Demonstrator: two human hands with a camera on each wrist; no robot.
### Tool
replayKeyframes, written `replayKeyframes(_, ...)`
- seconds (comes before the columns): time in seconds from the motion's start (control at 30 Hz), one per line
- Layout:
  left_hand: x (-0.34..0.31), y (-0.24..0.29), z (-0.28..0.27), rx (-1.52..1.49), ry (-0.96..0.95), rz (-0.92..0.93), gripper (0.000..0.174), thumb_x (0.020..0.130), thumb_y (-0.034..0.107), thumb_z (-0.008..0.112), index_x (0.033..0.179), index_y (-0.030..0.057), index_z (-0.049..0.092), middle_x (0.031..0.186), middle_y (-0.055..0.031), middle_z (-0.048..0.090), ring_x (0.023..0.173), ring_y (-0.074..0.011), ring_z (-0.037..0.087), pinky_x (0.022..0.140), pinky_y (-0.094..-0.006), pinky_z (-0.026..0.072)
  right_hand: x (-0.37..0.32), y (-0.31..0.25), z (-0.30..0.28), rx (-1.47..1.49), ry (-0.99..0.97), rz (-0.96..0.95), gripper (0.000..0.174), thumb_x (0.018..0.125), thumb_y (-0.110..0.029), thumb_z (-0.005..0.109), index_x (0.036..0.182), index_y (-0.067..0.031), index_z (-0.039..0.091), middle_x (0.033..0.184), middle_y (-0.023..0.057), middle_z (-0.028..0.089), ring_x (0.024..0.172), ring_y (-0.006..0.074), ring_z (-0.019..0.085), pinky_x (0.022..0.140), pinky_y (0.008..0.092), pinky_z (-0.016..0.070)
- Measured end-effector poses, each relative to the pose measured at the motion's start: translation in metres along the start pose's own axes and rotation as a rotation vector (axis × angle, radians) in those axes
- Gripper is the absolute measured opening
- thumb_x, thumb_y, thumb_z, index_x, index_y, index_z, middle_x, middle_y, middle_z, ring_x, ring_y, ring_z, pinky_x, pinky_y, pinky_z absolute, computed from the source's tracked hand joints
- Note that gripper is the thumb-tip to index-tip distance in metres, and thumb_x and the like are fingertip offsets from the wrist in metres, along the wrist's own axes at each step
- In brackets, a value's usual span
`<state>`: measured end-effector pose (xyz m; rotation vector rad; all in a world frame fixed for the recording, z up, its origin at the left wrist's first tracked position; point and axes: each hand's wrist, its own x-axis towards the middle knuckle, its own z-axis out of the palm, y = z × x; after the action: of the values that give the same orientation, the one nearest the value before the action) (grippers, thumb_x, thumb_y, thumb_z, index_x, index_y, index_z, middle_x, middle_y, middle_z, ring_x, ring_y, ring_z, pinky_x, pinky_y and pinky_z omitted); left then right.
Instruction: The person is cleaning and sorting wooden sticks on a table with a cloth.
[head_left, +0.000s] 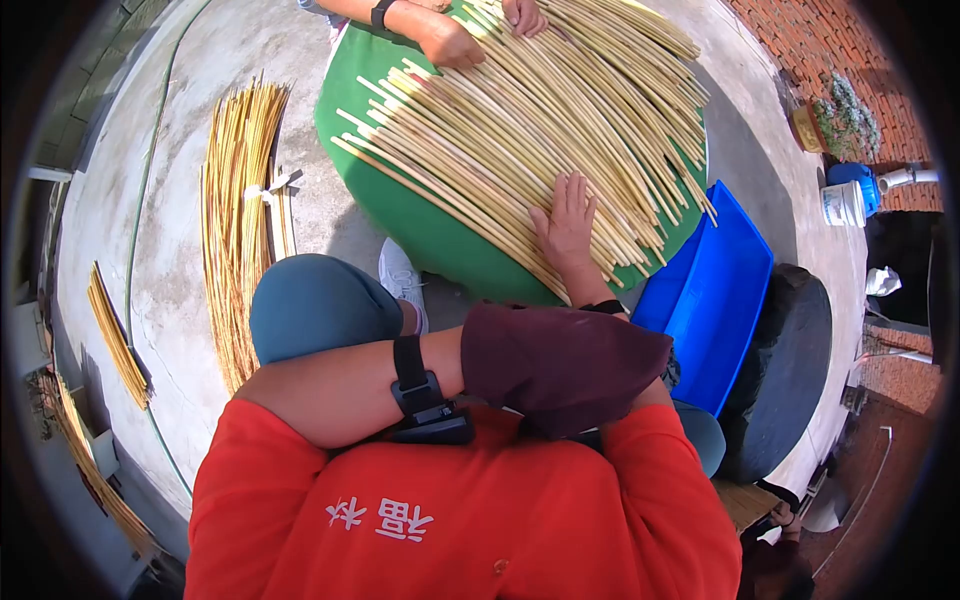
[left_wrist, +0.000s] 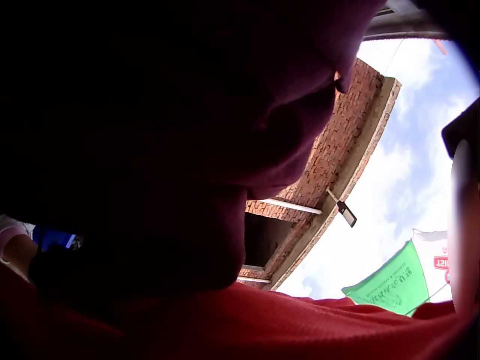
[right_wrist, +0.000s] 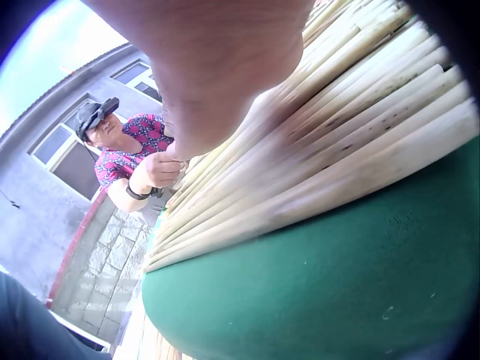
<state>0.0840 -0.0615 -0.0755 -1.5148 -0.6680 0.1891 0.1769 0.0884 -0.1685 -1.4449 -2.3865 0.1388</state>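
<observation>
Head view: right hand (head_left: 568, 225) lay palm-down on the near part of the spread of pale stalks (head_left: 520, 130), grip undone, fingers straight and together, nothing grasped. Stalks fanned across the green tabletop (head_left: 385, 215). Left hand was hidden around the maroon sleeve (head_left: 565, 365); couldn't tell its grip. Other person's hands (head_left: 452, 42) touched the far side. Blue tub (head_left: 725, 290) stood just right of the tabletop, tied bundle (head_left: 235, 240) on the ground to the left.
</observation>
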Motion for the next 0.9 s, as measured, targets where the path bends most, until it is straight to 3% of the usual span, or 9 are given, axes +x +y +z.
replayKeyframes(0.1, 0.017, -0.013, 0.004, -1.747, -0.202, -0.407, 0.034, 0.092, 0.008, 0.023, 0.125, 0.0023, 0.029, 0.125, -0.0149, 0.036, 0.114, -0.0061, 0.04, 0.093, -0.0233, 0.0379, -0.015, -0.002, 0.004, 0.045, -0.002, -0.096, 0.071, 0.085, -0.046, 0.046, 0.135, -0.0009, 0.025, 0.14, 0.0243, 0.02, 0.131, 0.0372, 0.015, 0.102, 0.0571, 0.0081)
replayKeyframes(0.27, 0.023, -0.022, -0.004, -1.939, -0.177, -0.379, 0.035, 0.091, 0.009, 0.027, 0.124, 0.0024, 0.03, 0.125, -0.0145, 0.038, 0.113, -0.0073, 0.041, 0.093, -0.0237, 0.0381, -0.018, 0.013, 0.012, -0.132, -0.057, -0.045, 0.069, 0.084, -0.05, 0.044, 0.136, -0.0074, 0.027, 0.141, 0.0219, 0.019, 0.132, 0.0348, 0.014, 0.101, 0.0602, 0.0058)
replayKeyframes(0.47, 0.026, -0.035, -0.006, -2.202, -0.15, -0.366, 0.036, 0.089, 0.01, 0.032, 0.124, 0.0025, 0.033, 0.124, -0.0139, 0.04, 0.111, -0.0092, 0.043, 0.093, -0.0244, 0.0385, -0.012, 0.012, 0.007, -0.18, -0.109, -0.024, 0.067, 0.086, -0.046, 0.044, 0.136, -0.0069, 0.024, 0.142, 0.0214, 0.018, 0.132, 0.0354, 0.014, 0.1, 0.0601, 0.0082)
replayKeyframes(0.57, 0.018, -0.044, -0.01, -2.328, -0.141, -0.359, 0.036, 0.088, 0.01, 0.034, 0.123, 0.0026, 0.034, 0.123, -0.0136, 0.041, 0.111, -0.0101, 0.044, 0.092, -0.0247, 0.0387, -0.013, 0.003, 0.001, -0.046, -0.042, 0.038, 0.067, 0.086, -0.046, 0.043, 0.136, -0.0052, 0.025, 0.141, 0.0222, 0.017, 0.132, 0.0361, 0.013, 0.1, 0.0601, 0.0073)
replayKeyframes(0.73, 0.016, -0.054, -0.005, -2.55, -0.112, -0.356, 0.037, 0.087, 0.011, 0.038, 0.123, 0.0027, 0.036, 0.122, -0.0132, 0.043, 0.11, -0.0116, 0.046, 0.092, -0.0252, 0.0391, -0.038, -0.026, 0.01, -0.022, -0.029, -0.139, 0.076, 0.083, -0.053, 0.041, 0.134, 0.0009, 0.025, 0.139, 0.0252, 0.021, 0.131, 0.0385, 0.016, 0.102, 0.0565, 0.0102)
replayKeyframes(0.9, 0.015, -0.069, -0.007, -2.761, -0.055, -0.283, 0.038, 0.086, 0.012, 0.043, 0.122, 0.0029, 0.038, 0.122, -0.0127, 0.044, 0.108, -0.0131, 0.047, 0.092, -0.0257, 0.0394, -0.035, -0.026, 0.01, -0.033, -0.049, -0.119, 0.075, 0.084, -0.052, 0.043, 0.134, 0.0014, 0.026, 0.138, 0.0255, 0.023, 0.13, 0.0382, 0.019, 0.102, 0.055, 0.0128)
